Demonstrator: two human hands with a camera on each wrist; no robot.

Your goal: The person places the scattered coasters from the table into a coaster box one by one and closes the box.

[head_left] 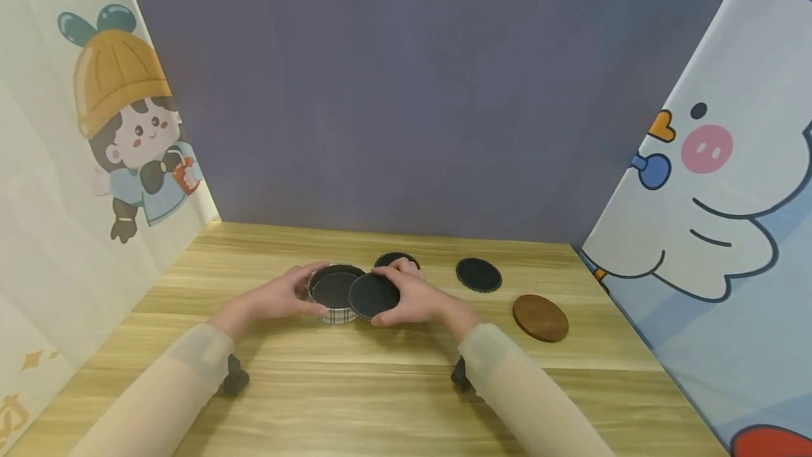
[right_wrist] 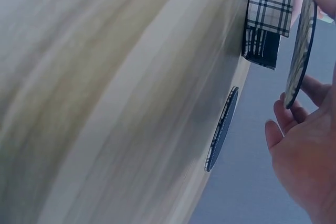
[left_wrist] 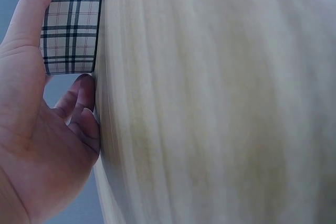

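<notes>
My left hand (head_left: 288, 296) grips a round, plaid-sided coaster holder (head_left: 339, 316) on the table, its thumb and fingers spread around the wall. The holder's open top faces up and its inside is dark. Between thumb and fingers, my right hand (head_left: 412, 298) pinches a black round coaster (head_left: 373, 296) with a stitched edge. That coaster is tilted and overlaps the holder's right rim in the head view. Seen from the right wrist, the coaster (right_wrist: 302, 51) is held on edge above the table, beside the plaid holder (right_wrist: 270, 1).
Behind my right hand lies another black disc (head_left: 393, 258), partly hidden. Farther right on the wood-grain table (head_left: 355, 400) are a black coaster (head_left: 478, 274) and a brown disc (head_left: 540, 317). A grey panel (head_left: 393, 90) stands at the back, with printed sheets on both sides.
</notes>
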